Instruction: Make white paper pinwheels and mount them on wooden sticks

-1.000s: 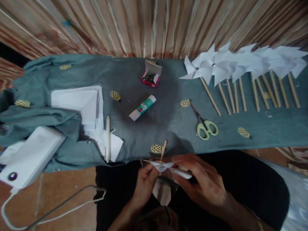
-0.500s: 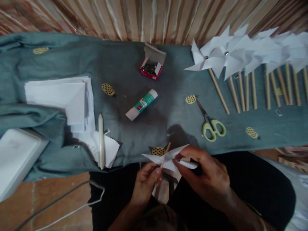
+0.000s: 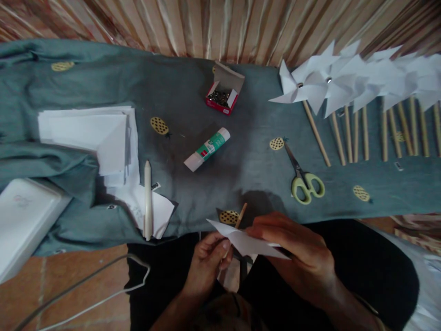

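Just off the front edge of the table, my left hand (image 3: 208, 262) is closed around a thin wooden stick (image 3: 242, 214), whose upper end pokes out behind white folded paper. That paper is a pinwheel (image 3: 244, 241), and its blades hide the middle of the stick. My right hand (image 3: 292, 246) is closed on the pinwheel from the right, fingers over its blades; the fingertips are partly hidden. Green-handled scissors (image 3: 305, 184) lie on the cloth beyond my right hand. Further back rest a glue stick (image 3: 207, 149) and an open red box (image 3: 223, 99) of small metal fasteners.
Several finished pinwheels (image 3: 354, 82) on sticks lie in a row at the back right. Stacked white paper (image 3: 82, 126) and a cream pointed tool (image 3: 148, 200) are at left, near a white device (image 3: 29, 216). A cable (image 3: 103, 264) hangs over the floor.
My right hand has shifted over the pinwheel and the paper has turned, so a broad blade now faces me and covers the stick. The view has moved slightly.
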Available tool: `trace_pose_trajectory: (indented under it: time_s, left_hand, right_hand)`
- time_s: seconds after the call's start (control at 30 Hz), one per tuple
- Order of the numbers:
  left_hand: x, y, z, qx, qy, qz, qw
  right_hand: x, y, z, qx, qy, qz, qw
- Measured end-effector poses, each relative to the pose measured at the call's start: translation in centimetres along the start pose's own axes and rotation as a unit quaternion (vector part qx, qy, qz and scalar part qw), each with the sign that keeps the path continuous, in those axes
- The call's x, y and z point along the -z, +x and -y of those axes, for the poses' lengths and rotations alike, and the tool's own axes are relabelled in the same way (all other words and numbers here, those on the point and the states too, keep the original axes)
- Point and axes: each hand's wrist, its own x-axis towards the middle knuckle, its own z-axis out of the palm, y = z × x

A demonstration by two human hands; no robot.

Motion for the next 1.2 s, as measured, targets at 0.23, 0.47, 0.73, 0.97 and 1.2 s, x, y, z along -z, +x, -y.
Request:
trace_pose_trajectory:
  time_s: [0.23,0.47,0.73,0.97,1.2]
  left_hand:
    - [0.2,0.1,0.4,0.006,-0.004,-0.037,0.999]
    - [0.2,0.2,0.4,0.015,0.020,-0.051,0.998]
    - [0.4,0.5,0.8,0.012,0.026,-0.066,0.997]
    - [0.3,0.6,0.7,0.011,0.013,-0.073,0.997]
    - [0.4,0.5,0.7,0.039,0.026,-0.097,0.994]
  right_hand:
    - [-0.3,0.0,-0.7,0.031,-0.036,-0.008,0.999]
    - [-0.5,0.3,-1.0,0.049,-0.035,-0.018,0.998]
    - [-0.4,0.8,-1.0,0.039,-0.026,-0.025,0.999]
    - [-0.4,0.7,-1.2,0.030,-0.025,-0.024,0.999]
    - [-0.5,0.8,-1.2,0.021,-0.026,-0.025,0.999]
